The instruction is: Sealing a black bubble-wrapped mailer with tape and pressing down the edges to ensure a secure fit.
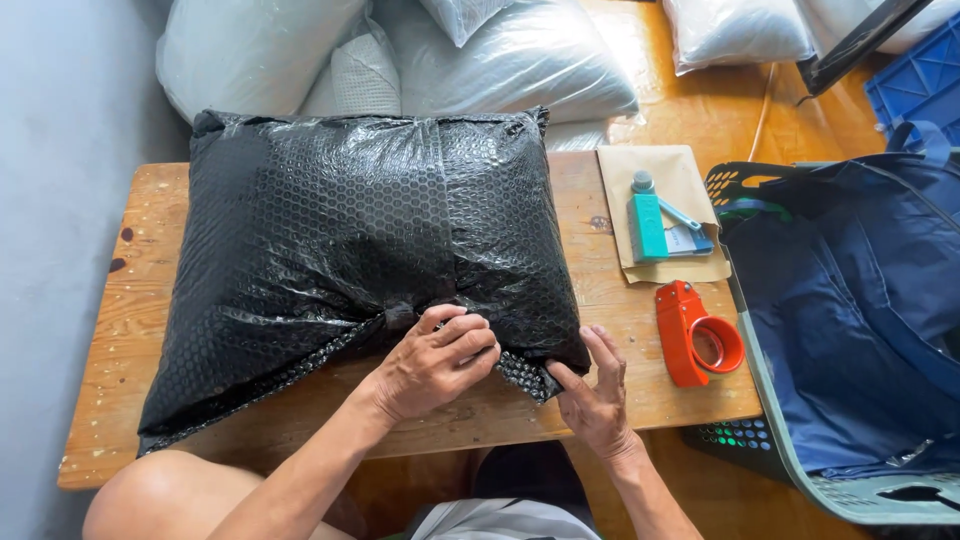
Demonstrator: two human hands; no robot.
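- Where the black bubble-wrapped parcel (340,240) lies on the wooden table (130,330), its near edge meets both hands.
- Left hand (435,362): fingers curled, pinching gathered wrap at the near edge.
- Right hand (595,395): fingers extended, pressing the parcel's near right corner.
- Orange tape dispenser (695,335): just right of that hand.

A brown wooden counter (120,330) holds a big black bubble-wrap bag (350,240), a brown envelope (680,175) with a teal tool (648,222) on top, and an orange tape holder (695,335) near its right edge.
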